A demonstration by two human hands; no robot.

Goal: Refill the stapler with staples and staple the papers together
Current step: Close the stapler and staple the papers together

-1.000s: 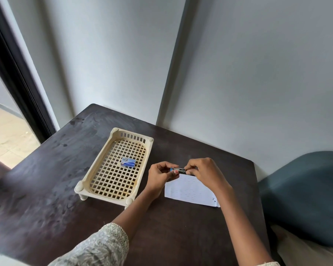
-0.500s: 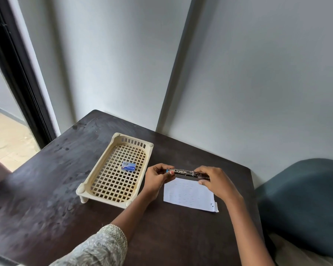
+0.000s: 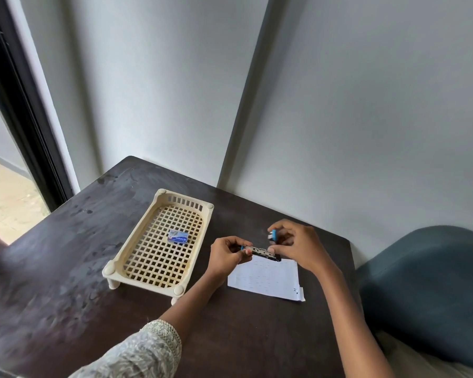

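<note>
A small blue and metal stapler (image 3: 260,252) is held above the far edge of the white papers (image 3: 265,278). My left hand (image 3: 227,255) pinches its left end. My right hand (image 3: 295,244) grips the right end and lifts the blue top cover (image 3: 273,235) upward, so the metal staple channel lies exposed. A small blue staple box (image 3: 178,237) rests in the middle of the cream lattice tray (image 3: 137,249), left of my hands.
The dark wooden table (image 3: 66,282) sits in a wall corner. A blue-grey cushioned seat (image 3: 426,290) stands at the right. A dark window frame (image 3: 25,110) runs along the left. My patterned sleeve (image 3: 137,353) covers the near table edge.
The stapler went from folded between both hands to stretched open. My right hand has now raised the blue cover away from the metal channel. The view tilted slightly.
</note>
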